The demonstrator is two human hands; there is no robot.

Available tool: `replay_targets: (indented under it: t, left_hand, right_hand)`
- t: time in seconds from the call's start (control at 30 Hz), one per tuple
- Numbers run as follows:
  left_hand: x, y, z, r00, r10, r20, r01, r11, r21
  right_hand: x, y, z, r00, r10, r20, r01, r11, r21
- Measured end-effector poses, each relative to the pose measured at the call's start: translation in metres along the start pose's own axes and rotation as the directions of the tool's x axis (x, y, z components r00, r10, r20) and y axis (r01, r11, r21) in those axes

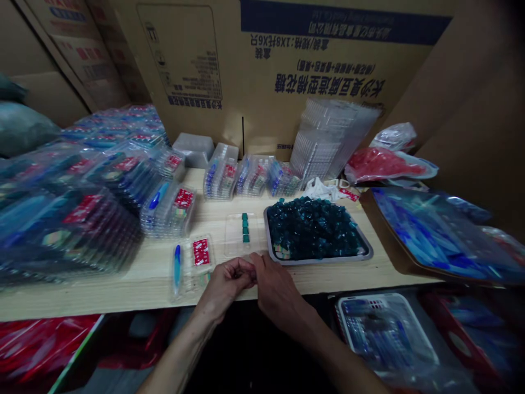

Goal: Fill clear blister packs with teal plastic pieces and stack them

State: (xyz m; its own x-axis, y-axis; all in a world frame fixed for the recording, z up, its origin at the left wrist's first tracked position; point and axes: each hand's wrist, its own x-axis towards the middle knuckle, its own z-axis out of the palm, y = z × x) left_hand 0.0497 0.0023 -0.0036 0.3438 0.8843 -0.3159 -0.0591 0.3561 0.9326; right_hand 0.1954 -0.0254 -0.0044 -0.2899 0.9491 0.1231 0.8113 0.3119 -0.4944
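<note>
My left hand (229, 278) and my right hand (274, 279) meet at the table's front edge, fingers curled together; whatever they pinch is too small or hidden to make out. Just beyond them lies a clear plastic tray (233, 235) with a column of several dark green cubes (245, 228). To the right, a grey-rimmed tray (320, 261) is heaped with dark teal pieces (314, 227). Left of my hands, another clear tray (186, 273) holds a blue pen-like item (177, 271), a red patterned card (201, 252) and small pale green pieces (205, 279).
Stacks of filled clear packs (90, 224) crowd the left side. Smaller stacks (221, 172) and tall nested trays (324, 137) stand before a large carton (262, 65). A box of blue items (435, 235) sits at right; a white basket (385, 328) is below the table.
</note>
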Motion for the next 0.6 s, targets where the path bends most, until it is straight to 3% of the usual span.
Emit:
replay_targets:
  t: [0.13,0.2,0.27,0.33,0.4,0.5,0.6]
  left_hand:
    - [0.007,0.004,-0.017,0.997,0.059,-0.056,-0.054,0.994,0.090]
    - [0.021,0.008,-0.029,0.975,0.193,-0.114,-0.157,0.951,0.268]
    - [0.039,0.010,-0.040,0.913,0.390,-0.121,-0.277,0.810,0.518]
    - [0.057,0.010,-0.046,0.861,0.507,-0.028,-0.338,0.613,0.714]
    - [0.070,0.007,-0.047,0.858,0.503,0.100,-0.363,0.457,0.812]
    - [0.080,0.002,-0.045,0.864,0.433,0.258,-0.412,0.311,0.857]
    - [0.080,-0.001,-0.043,0.849,0.400,0.345,-0.455,0.223,0.862]
  right_hand:
    - [0.007,0.014,0.007,0.986,0.069,-0.153,-0.015,0.944,0.330]
    - [0.011,0.019,0.015,0.970,0.096,-0.224,-0.023,0.952,0.306]
    - [0.013,0.019,0.024,0.975,0.058,-0.213,-0.021,0.985,0.170]
    - [0.013,0.015,0.034,0.992,0.030,-0.126,-0.026,0.999,0.035]
    - [0.012,0.011,0.040,0.998,0.037,-0.059,-0.040,0.998,-0.050]
    - [0.014,0.007,0.042,0.999,0.040,-0.028,-0.043,0.994,-0.098]
    - [0.017,0.007,0.039,1.000,0.023,-0.021,-0.025,0.993,-0.112]
